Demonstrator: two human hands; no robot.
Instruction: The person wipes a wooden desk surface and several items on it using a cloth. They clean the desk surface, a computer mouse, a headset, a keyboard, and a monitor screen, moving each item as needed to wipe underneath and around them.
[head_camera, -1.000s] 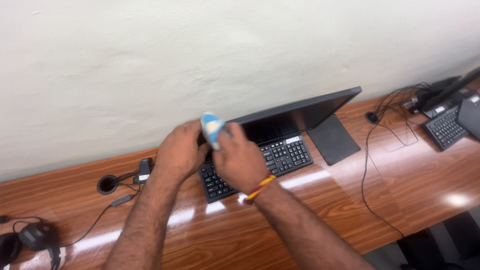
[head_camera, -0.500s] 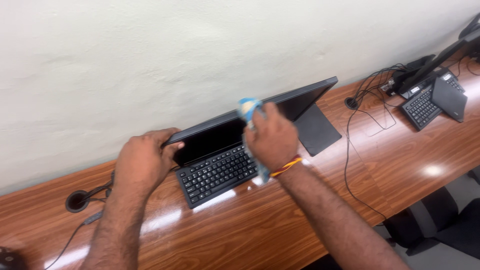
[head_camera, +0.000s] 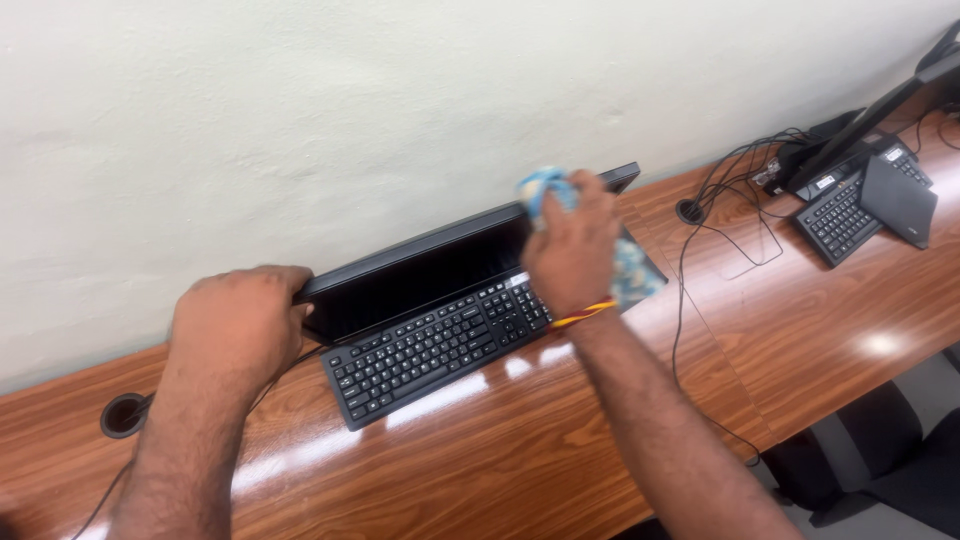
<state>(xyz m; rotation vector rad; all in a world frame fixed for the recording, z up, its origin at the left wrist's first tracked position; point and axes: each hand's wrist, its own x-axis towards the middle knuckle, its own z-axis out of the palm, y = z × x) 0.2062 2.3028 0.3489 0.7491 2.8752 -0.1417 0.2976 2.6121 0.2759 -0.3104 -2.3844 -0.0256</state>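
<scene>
A black flat monitor (head_camera: 420, 275) stands tilted forward on a brown wooden desk (head_camera: 480, 450), close to a pale wall. My left hand (head_camera: 237, 325) grips the monitor's top left corner. My right hand (head_camera: 572, 245) is closed on a blue and white cloth (head_camera: 545, 190) and presses it against the monitor's top edge near its right end. More of the cloth (head_camera: 632, 272) hangs below that hand. A black keyboard (head_camera: 435, 345) lies on the desk just under the screen.
A round cable hole (head_camera: 124, 413) is at the left of the desk and another (head_camera: 688, 210) at the right, with black cables (head_camera: 740, 240) running from it. A second keyboard (head_camera: 840, 215) and monitor stand (head_camera: 850, 135) sit at the far right. A dark chair (head_camera: 880, 460) is below.
My right hand has moved the cloth rightward along the monitor's top edge. My left hand has shifted from the cloth to the monitor's left corner and holds there.
</scene>
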